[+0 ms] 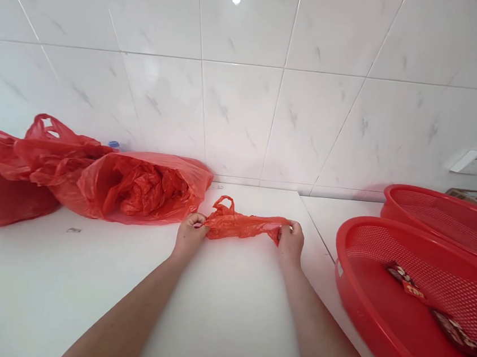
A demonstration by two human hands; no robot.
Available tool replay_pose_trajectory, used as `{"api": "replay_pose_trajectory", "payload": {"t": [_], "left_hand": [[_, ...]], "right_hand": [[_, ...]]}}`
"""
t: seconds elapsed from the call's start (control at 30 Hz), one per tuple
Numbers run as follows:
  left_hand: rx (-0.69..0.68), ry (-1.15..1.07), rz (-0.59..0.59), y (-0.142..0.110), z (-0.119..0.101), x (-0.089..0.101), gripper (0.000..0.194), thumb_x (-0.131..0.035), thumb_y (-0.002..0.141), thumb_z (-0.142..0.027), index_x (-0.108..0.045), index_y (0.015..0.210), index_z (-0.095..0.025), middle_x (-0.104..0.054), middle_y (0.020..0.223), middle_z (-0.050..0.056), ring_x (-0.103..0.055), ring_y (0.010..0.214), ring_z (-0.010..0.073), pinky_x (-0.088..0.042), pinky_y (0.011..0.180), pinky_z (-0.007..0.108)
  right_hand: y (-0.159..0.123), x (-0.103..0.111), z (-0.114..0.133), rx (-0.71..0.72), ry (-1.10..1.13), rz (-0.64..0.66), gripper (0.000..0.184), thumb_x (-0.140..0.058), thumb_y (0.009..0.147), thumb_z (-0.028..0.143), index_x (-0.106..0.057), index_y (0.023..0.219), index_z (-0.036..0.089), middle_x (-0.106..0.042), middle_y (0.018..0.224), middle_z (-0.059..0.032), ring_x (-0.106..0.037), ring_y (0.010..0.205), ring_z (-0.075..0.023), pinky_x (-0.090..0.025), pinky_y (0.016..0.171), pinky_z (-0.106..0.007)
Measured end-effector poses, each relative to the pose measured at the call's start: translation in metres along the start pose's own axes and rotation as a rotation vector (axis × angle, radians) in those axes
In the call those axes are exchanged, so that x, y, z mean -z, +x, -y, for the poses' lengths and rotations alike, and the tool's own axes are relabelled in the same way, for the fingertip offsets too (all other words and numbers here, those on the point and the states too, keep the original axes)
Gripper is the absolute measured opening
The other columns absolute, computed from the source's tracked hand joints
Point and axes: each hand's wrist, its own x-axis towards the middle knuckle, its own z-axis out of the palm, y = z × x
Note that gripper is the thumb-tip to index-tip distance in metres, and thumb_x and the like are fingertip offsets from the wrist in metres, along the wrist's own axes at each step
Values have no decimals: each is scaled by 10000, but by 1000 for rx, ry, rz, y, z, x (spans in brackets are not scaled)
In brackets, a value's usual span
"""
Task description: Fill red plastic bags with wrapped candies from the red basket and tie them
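A red plastic bag (244,226) is stretched sideways between my hands, just over the white table. My left hand (191,233) pinches its left end, close to a handle loop that sticks up. At the other end, my right hand (291,242) has its fingers closed on the bag's edge. Just left of my left hand lies a larger red plastic bag (93,183), its mouth facing me, with crumpled red bags (147,189) stuffed inside.
More red plastic bags (7,188) lie at the far left, with a blue cap (114,145) behind them. Two red mesh baskets (350,270) stand on the right; the nearer holds dark packets (407,280). A tiled wall (240,116) with a socket (476,162) closes off the back.
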Motion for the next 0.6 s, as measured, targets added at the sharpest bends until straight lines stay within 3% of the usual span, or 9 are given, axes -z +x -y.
{"api": "replay_pose_trajectory", "payload": {"t": [0.07,0.17,0.27,0.37,0.47,0.6], "left_hand": [[-14,64,1,-3,-2,0,147,-573,697,-305,-568,633,-173,-562,706,0,-498,680,132,-388,638,243],[29,-31,89,-10,-7,-4,188,-535,743,-324,-643,762,-172,-609,779,24,-531,745,155,-410,678,262],[125,-247,182,-17,-10,-11,258,-533,761,-341,-638,925,-171,-632,896,50,-567,818,176,-441,722,286],[203,-426,220,-20,-12,-15,252,-576,739,-337,-622,925,-173,-627,946,55,-577,859,182,-456,776,312],[245,-530,220,-19,-12,-13,193,-609,710,-282,-611,871,-176,-625,916,40,-577,838,164,-457,804,322],[246,-643,221,-17,-10,-13,180,-614,681,-199,-609,858,-167,-627,867,41,-583,791,155,-470,745,308]], "right_hand": [[1,2,1,-28,103,123,303,-483,775,472,-561,800,180,-588,628,-9,-543,514,-133,-394,453,-239],[-1,3,6,-177,352,354,441,-479,765,591,-599,778,167,-627,658,-44,-584,559,-162,-425,479,-265],[-9,2,16,-356,701,530,415,-483,772,601,-619,844,216,-670,845,-43,-629,809,-197,-499,637,-316],[-18,0,26,-406,910,681,400,-437,807,599,-619,934,267,-643,1055,-15,-564,1044,-202,-489,800,-361],[-22,0,29,-449,920,831,418,-416,816,600,-611,984,272,-627,1084,-17,-555,1050,-201,-479,800,-352],[-32,-4,27,-413,733,1122,502,-503,755,615,-594,1037,209,-632,1007,-76,-611,873,-212,-469,665,-310]]}}
